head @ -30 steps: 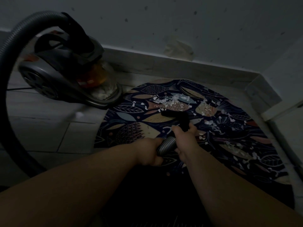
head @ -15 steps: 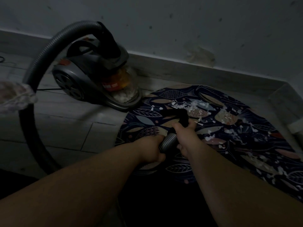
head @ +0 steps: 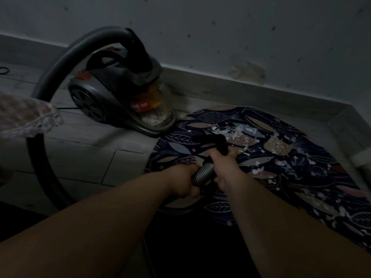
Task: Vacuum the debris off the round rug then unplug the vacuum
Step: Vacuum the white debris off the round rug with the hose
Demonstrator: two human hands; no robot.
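Observation:
A dark round rug [head: 313, 183] with a fish and leaf pattern lies on the floor, strewn with white debris [head: 239, 133] at its far side and right. My left hand [head: 184, 181] grips the ribbed grey hose [head: 202, 173] near its end. Just ahead, my right hand [head: 224, 163] grips the black handle and nozzle [head: 219, 142], which points at the debris. The hose loops up on the left [head: 54, 71] to the grey canister vacuum [head: 120, 93], whose clear bin holds white scraps.
A white wall and skirting board [head: 241, 91] run behind the rug, turning a corner at the right. A black power cord [head: 66, 108] trails left from the vacuum across the wooden floor. A blurred pale cloth [head: 26, 117] hangs close at the left edge.
The view has swung left, so the vacuum and rug sit further right in frame. Both hands keep their hold on the hose and handle over the rug's left part.

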